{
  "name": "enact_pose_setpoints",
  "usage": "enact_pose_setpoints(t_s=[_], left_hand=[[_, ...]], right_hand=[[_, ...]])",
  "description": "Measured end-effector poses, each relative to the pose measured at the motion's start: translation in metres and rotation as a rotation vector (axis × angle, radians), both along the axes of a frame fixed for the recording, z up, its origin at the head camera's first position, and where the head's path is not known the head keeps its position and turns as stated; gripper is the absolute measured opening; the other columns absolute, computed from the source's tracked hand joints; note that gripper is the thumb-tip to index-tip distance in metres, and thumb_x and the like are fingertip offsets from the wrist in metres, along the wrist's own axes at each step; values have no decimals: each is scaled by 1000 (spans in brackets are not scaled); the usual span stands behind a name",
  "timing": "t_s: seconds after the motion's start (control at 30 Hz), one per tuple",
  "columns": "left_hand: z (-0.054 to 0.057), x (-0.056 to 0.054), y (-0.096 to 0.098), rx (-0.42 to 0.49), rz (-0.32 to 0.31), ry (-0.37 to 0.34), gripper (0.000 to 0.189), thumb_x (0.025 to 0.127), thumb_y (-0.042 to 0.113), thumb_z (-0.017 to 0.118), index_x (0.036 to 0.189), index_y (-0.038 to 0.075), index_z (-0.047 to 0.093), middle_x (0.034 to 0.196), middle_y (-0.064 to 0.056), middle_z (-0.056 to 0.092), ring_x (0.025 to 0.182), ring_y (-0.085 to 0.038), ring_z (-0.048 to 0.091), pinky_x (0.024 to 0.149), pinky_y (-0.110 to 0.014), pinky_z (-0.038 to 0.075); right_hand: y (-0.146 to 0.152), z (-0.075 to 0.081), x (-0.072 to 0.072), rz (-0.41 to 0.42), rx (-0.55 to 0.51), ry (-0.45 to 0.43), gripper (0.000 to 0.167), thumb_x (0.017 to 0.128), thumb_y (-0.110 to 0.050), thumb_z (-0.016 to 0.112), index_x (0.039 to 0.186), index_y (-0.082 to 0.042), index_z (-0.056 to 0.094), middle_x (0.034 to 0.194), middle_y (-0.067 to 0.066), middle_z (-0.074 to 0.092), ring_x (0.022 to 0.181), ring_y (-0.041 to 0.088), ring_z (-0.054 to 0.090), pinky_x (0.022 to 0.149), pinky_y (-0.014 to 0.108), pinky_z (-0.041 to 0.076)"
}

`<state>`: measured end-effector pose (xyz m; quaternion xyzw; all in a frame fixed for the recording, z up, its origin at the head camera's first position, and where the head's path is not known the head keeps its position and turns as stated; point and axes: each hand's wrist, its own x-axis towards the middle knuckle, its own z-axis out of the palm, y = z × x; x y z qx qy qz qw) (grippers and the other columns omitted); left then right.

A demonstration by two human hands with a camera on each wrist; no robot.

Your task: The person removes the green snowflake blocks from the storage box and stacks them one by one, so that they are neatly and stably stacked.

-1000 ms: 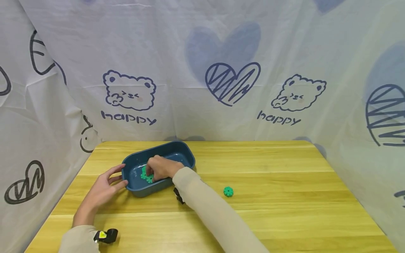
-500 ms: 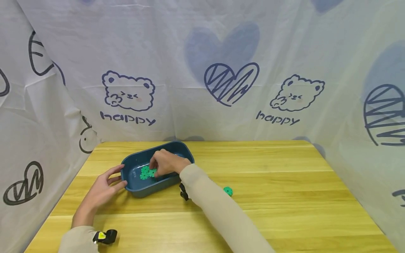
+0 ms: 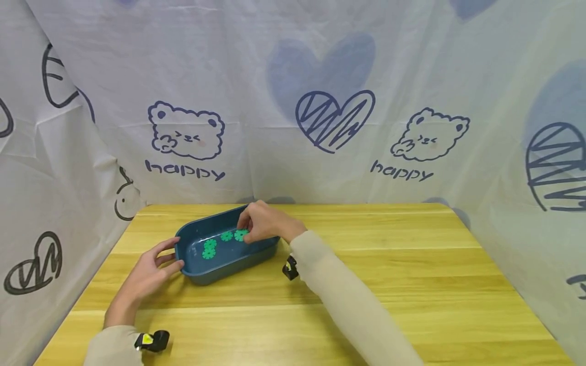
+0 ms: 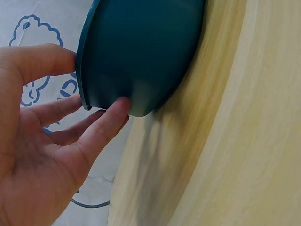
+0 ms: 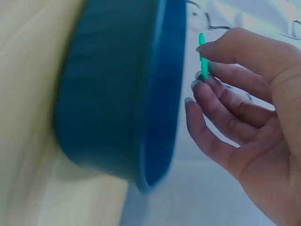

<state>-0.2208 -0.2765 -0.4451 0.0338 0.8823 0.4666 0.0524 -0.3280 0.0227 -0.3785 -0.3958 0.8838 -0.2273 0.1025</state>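
A blue oblong box stands on the table, set at a slant. My left hand holds its left end, thumb and fingers spread around the wall; in the left wrist view the fingertips touch the rim and outer side. Over the box, my right hand pinches a green notched plastic disc between thumb and fingers. The right wrist view shows that disc edge-on, above the rim. Two like discs lie together on the box floor. One more green disc appears just left of my right fingertips.
The wooden table reaches away to the right. A white printed curtain hangs behind it and along both sides. Each wrist wears a black camera. My right sleeve crosses the table's near middle.
My right hand has moved right and up within the box, away from the two discs at the left. Its sleeve now hides the spot where a loose green disc lay. The left hand stays put.
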Motion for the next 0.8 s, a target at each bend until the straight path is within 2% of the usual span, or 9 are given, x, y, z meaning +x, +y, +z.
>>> enact_pose_setpoints(t_s=[0.23, 0.37, 0.6, 0.8], left_hand=[[-1, -2, -1, -6, -4, 1, 73, 100, 20, 66, 161, 4, 29, 162, -30, 32, 142, -50, 48, 85, -5, 43], [-1, -2, -1, 11, -6, 1, 73, 101, 17, 66, 162, 3, 29, 162, -31, 32, 141, -50, 48, 83, -5, 44], [1, -2, -1, 1, -10, 3, 73, 101, 17, 65, 162, 3, 28, 162, -31, 31, 142, -50, 48, 83, -4, 43], [0, -2, -1, -1, -12, 4, 73, 101, 18, 65, 162, 4, 28, 162, -31, 31, 142, -51, 48, 84, -4, 42]], right_hand=[[34, 14, 15, -7, -8, 65, 24, 86, -13, 79, 109, -6, 79, 103, 7, 78, 83, 12, 67, 75, 17, 54], [53, 18, 25, 7, -40, 87, 24, 84, -11, 79, 107, -4, 79, 101, 9, 78, 85, 21, 71, 75, 19, 55], [88, 18, 41, -7, -56, 93, 23, 82, -8, 76, 105, -2, 80, 104, 9, 78, 90, 25, 71, 80, 23, 55], [116, 12, 52, -20, -69, 128, 21, 81, -8, 76, 101, -6, 80, 101, 6, 76, 88, 25, 70, 78, 23, 55]])
